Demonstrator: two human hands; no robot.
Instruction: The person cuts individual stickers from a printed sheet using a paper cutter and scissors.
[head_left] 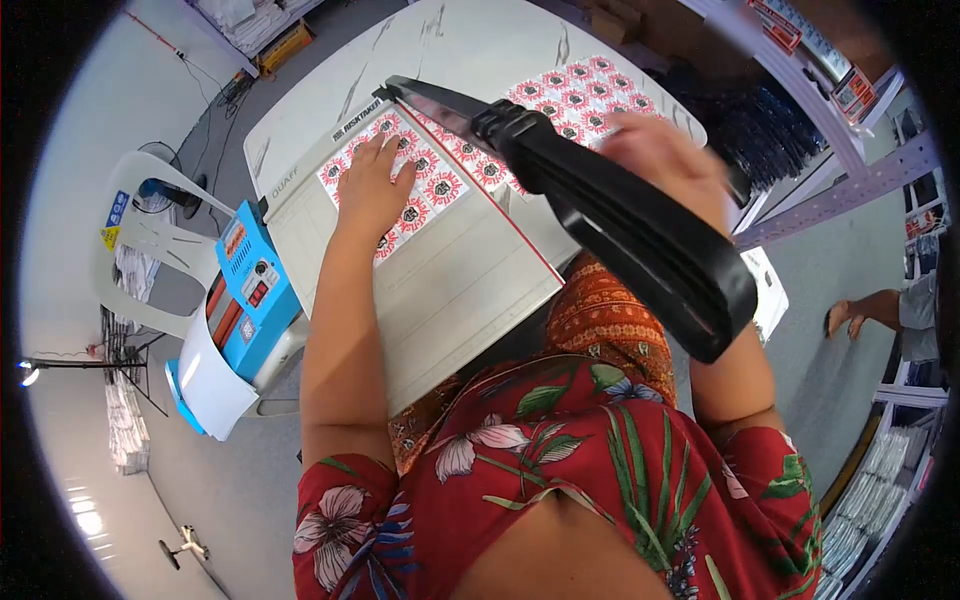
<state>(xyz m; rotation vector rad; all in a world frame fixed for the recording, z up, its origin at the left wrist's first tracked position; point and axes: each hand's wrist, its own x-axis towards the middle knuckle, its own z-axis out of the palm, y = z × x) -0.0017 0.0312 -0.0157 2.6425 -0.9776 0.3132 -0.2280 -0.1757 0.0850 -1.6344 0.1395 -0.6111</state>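
My left hand point(378, 188) lies flat with fingers spread on a printed sheet point(443, 188) of red and black designs, pressing it to the bed of a paper cutter point(460, 290). The cutter's black blade arm point(630, 235) is raised, slanting across the view from its far hinge toward me. Beyond that arm, my right hand point(675, 160) is blurred by motion, and its fingers are smeared. It is near another printed sheet point(580, 90) on the table's right side. More printed paper point(488, 172) shows just past the cutter's red edge line.
The cutter rests on a white marbled table point(300, 110). To the left, a blue machine point(250, 265) with a white sheet at its front stands by a white plastic chair point(140, 235). Shelves with stacked packets point(880, 480) line the right. Another person's bare foot point(845, 315) shows there.
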